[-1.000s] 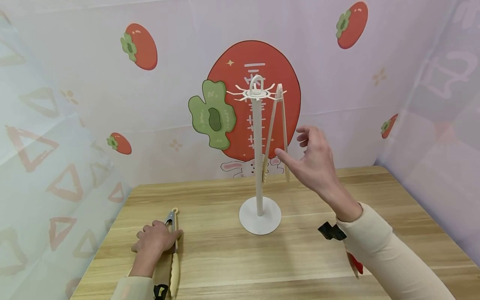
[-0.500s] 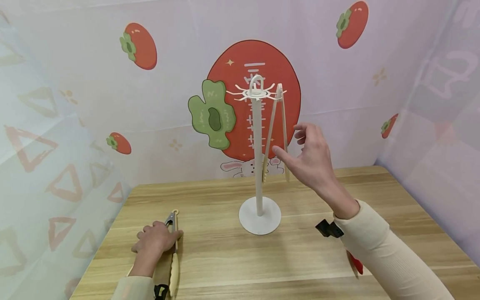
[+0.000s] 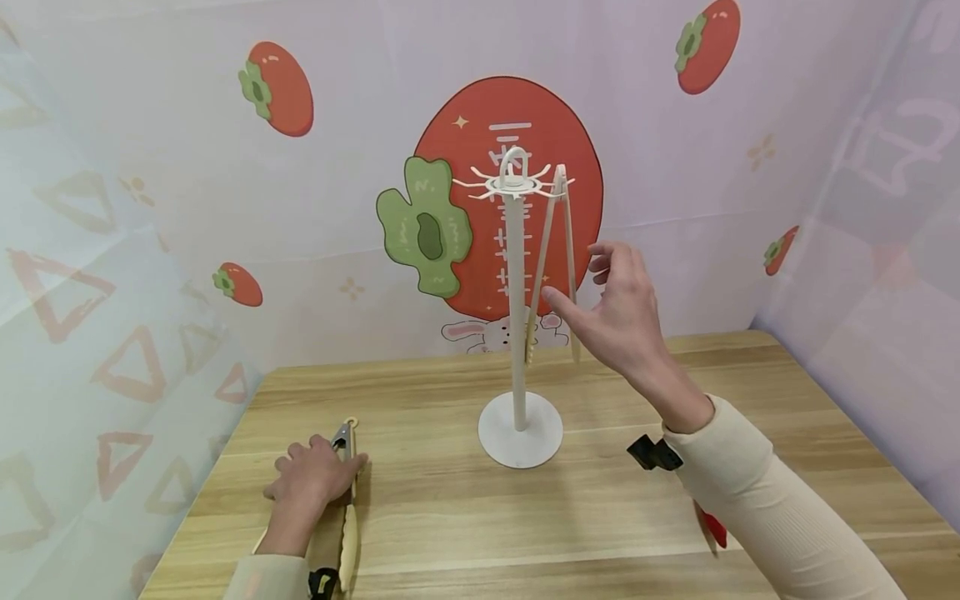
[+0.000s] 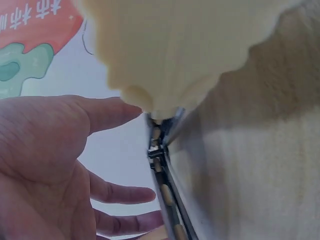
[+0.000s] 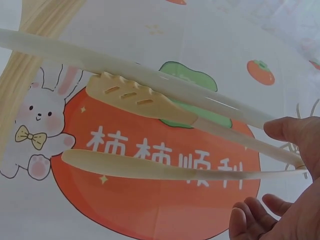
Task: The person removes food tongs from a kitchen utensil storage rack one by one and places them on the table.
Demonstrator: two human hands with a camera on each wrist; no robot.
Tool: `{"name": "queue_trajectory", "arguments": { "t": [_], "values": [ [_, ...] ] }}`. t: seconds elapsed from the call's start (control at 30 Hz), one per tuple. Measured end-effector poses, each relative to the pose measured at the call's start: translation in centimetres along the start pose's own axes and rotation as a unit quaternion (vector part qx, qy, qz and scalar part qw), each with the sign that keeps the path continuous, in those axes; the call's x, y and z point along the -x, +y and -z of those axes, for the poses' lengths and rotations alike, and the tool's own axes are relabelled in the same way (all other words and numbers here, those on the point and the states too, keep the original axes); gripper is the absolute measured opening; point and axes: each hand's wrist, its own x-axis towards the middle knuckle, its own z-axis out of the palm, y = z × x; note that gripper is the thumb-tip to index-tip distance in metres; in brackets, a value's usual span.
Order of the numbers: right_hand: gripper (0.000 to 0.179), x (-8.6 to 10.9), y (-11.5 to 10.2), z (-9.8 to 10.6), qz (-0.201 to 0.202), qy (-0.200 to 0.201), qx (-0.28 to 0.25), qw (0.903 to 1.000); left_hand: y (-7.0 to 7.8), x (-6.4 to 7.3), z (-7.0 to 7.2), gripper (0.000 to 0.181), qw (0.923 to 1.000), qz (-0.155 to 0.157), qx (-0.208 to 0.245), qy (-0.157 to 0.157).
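Note:
Cream tongs (image 3: 546,250) hang by their top end from an arm on the right of a white hook rack (image 3: 517,333). Their two arms are spread, with a slotted tip (image 5: 132,97) showing in the right wrist view. Just right of them is my right hand (image 3: 622,321), thumb and fingers apart and loosely bent, holding nothing. My left hand (image 3: 311,482) is over a second pair of tongs (image 3: 349,542), metal with cream tips, lying on the table at left. The left wrist view shows straight fingers beside the tongs' metal arms (image 4: 167,185); contact is unclear.
The rack's round white base (image 3: 521,454) stands mid-table on the wooden tabletop (image 3: 427,533). A red object (image 3: 714,530) lies at right, partly hidden by my right sleeve. A printed cloth backdrop (image 3: 352,208) encloses the back and sides.
My right hand has shifted slightly up and left, closer to the hanging tongs. The left hand has barely moved on the tongs lying on the table.

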Motion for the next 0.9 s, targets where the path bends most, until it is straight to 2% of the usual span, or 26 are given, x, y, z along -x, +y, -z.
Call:
{"name": "queue_trajectory", "arguments": {
  "t": [0.27,0.53,0.9],
  "values": [
    [0.065,-0.2,-0.1,-0.4,0.008,-0.004,0.003,1.0,0.8,0.7,0.9,0.089,0.9995,-0.026,-0.001,0.02],
    [0.064,-0.4,-0.3,-0.7,0.006,-0.003,-0.001,1.0,1.6,1.5,1.8,0.088,0.999,-0.038,-0.002,0.022],
    [0.066,-0.5,-0.4,-1.0,0.008,-0.001,-0.001,1.0,2.6,2.5,2.9,0.089,0.9958,-0.082,-0.003,0.042]
  ]
}}
